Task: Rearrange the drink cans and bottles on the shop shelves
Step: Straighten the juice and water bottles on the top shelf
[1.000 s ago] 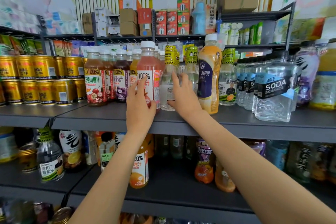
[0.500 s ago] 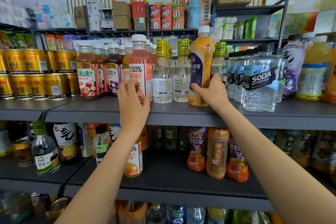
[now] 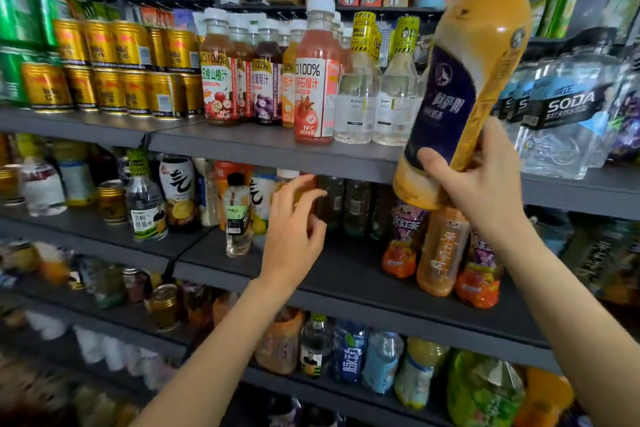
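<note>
My right hand (image 3: pixel 485 180) grips the base of a tall orange drink bottle (image 3: pixel 474 55) with a dark blue label and holds it tilted in the air, off the upper shelf (image 3: pixel 263 146). My left hand (image 3: pixel 294 236) reaches into the shelf below (image 3: pixel 346 274). Its fingers are curved beside an orange juice bottle (image 3: pixel 306 184) that it mostly hides, and the view is too blurred to show a grip. On the upper shelf, a pink pomegranate juice bottle (image 3: pixel 317 87) stands at the front of the juice row, next to clear bottles (image 3: pixel 358 97).
Gold cans (image 3: pixel 114 69) are stacked at the upper left. Square soda water bottles (image 3: pixel 568 121) stand at the upper right. Orange tea bottles (image 3: pixel 443 250) stand on the lower shelf under my right hand, and a small clear bottle (image 3: pixel 237 218) stands left of my left hand. More drinks fill the bottom shelf.
My right hand has lifted the tall orange bottle off the upper shelf and tilted it towards me. My left hand has dropped from the pink juice bottle to the shelf below.
</note>
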